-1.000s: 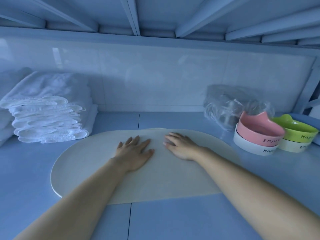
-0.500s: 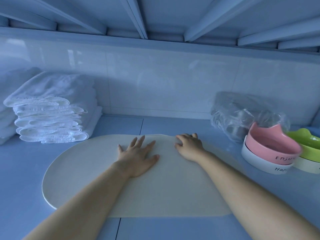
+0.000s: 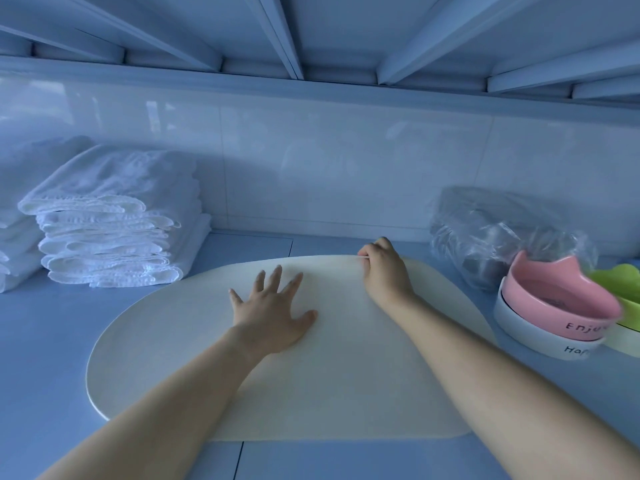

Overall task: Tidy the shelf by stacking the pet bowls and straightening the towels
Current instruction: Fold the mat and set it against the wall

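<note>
Here we look down onto a blue shelf (image 3: 52, 341) with a pale oval mat (image 3: 173, 358) lying flat across its middle. The left hand (image 3: 273, 313) rests palm down on the mat, fingers straight and spread, holding nothing. The right hand (image 3: 382, 268) sits at the mat's far edge with its fingers curled over that edge and the thumb tucked against them, so it pinches the mat's rim; we cannot tell whether the edge is lifted off the shelf.

The towels (image 3: 110, 230) stand in a folded white stack at the back left, just beside the mat's far left curve and against the tiled wall (image 3: 346, 168). Their folded edges are slightly uneven. A second white pile (image 3: 14, 216) shows partly at the left border.

The bowls are at the right. The pink bowl (image 3: 554, 299), with cat-ear points on its rim, sits nested in a white bowl (image 3: 519, 323), just beside the mat's right end. The green bowl (image 3: 623, 289) lies beyond them, cut off by the frame's edge, and appears to sit on another pale bowl. Behind the bowls, a crumpled clear plastic bag (image 3: 485, 230) rests against the wall.
</note>
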`<state>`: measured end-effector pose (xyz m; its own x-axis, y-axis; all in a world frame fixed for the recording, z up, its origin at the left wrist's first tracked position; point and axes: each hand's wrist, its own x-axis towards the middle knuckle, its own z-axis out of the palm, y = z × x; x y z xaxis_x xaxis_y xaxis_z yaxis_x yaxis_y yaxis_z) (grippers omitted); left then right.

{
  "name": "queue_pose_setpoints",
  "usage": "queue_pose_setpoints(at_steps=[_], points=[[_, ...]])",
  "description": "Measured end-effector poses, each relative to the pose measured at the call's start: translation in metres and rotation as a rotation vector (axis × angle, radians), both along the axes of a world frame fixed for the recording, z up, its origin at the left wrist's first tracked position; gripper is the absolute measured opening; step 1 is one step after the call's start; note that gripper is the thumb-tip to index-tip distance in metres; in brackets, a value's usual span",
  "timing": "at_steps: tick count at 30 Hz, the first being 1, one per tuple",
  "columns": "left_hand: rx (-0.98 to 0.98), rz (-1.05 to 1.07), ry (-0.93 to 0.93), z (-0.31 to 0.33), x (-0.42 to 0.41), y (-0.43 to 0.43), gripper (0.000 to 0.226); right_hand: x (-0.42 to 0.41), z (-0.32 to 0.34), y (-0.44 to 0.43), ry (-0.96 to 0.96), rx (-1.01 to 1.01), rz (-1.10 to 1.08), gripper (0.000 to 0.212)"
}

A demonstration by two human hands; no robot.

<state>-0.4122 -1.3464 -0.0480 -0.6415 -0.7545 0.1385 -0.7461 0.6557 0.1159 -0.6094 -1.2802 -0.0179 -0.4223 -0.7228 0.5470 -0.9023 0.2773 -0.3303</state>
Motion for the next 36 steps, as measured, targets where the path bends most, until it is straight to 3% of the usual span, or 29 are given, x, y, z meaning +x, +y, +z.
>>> queue_pose_setpoints(at_steps=[3,6,12,16,21,25,31,36], points=[[0.024,0.007,-0.006,-0.002,0.001,-0.002,0.064,0.008,0.001,-0.010,0.003,0.006,0.035,0.021],[0.096,-0.016,-0.044,-0.005,0.004,-0.004,0.058,0.010,-0.014,-0.010,-0.007,0.170,0.028,0.030],[0.086,-0.021,-0.081,-0.007,0.004,-0.006,0.066,0.016,-0.024,0.007,-0.048,0.276,0.196,0.027],[0.072,-0.028,-0.069,-0.006,0.004,-0.006,0.067,0.027,-0.034,0.021,-0.041,0.401,0.250,0.036],[0.063,-0.054,-0.057,-0.002,0.008,0.004,0.064,0.038,-0.030,0.040,-0.054,0.340,0.237,0.030],[0.065,-0.144,0.001,-0.001,0.025,0.015,0.049,0.057,-0.024,0.056,-0.024,0.313,0.307,0.026],[0.148,-0.372,0.080,0.006,0.096,0.018,0.037,0.095,-0.015,0.068,-0.028,0.346,0.400,0.024],[0.192,-0.403,0.041,0.011,0.155,0.020,0.035,0.138,-0.016,0.061,-0.035,0.387,0.482,0.023]])
